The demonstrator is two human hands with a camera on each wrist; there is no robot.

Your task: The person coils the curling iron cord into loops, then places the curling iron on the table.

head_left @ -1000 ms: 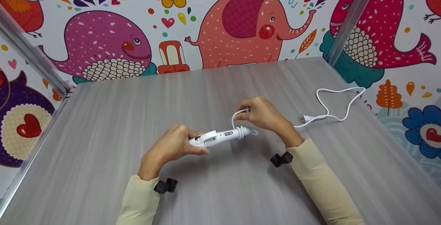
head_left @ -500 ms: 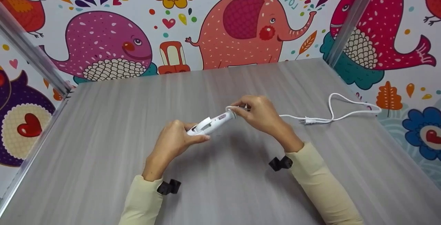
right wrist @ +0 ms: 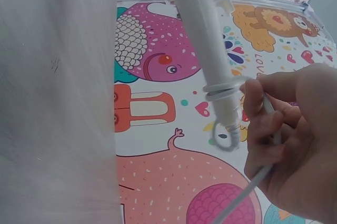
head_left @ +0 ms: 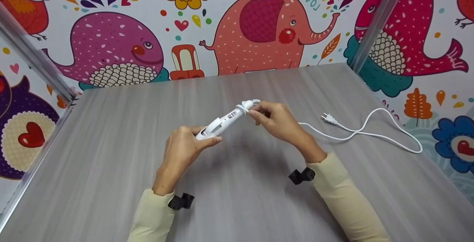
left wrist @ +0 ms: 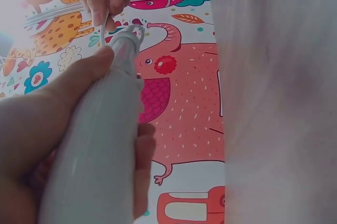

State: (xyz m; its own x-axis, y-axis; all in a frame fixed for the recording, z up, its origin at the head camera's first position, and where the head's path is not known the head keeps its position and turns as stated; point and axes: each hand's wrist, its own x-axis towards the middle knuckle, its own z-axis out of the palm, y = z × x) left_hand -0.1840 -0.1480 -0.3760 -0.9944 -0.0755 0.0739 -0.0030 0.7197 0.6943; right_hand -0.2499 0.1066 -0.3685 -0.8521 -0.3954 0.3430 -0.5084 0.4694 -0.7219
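Observation:
A white curling iron [head_left: 226, 121] with a lever and buttons is held above the table, tilted up to the right. My left hand [head_left: 182, 146] grips it at the lower end, fingers behind and thumb along the front. Near its cord end, my right hand [head_left: 278, 121] pinches the white cord [right wrist: 246, 196]. In the right wrist view, cord loops [right wrist: 221, 93] lie around the handle, and a small ring [right wrist: 225, 137] hangs beyond them. The left wrist view shows the smooth white body [left wrist: 97, 145] close up in my left palm. My left fingers are partly hidden behind it.
The cord's free length trails over the right side of the grey wood-grain table [head_left: 111, 153], ending in a two-pin plug [head_left: 329, 118]. Printed panels [head_left: 259, 30] stand behind and at the sides, with metal posts [head_left: 379, 21] at the corners.
The curling iron has risen and tilted steeper, its cord end swinging up and away. My right hand has brought the cord round the handle. The plug and trailing cord have shifted on the table.

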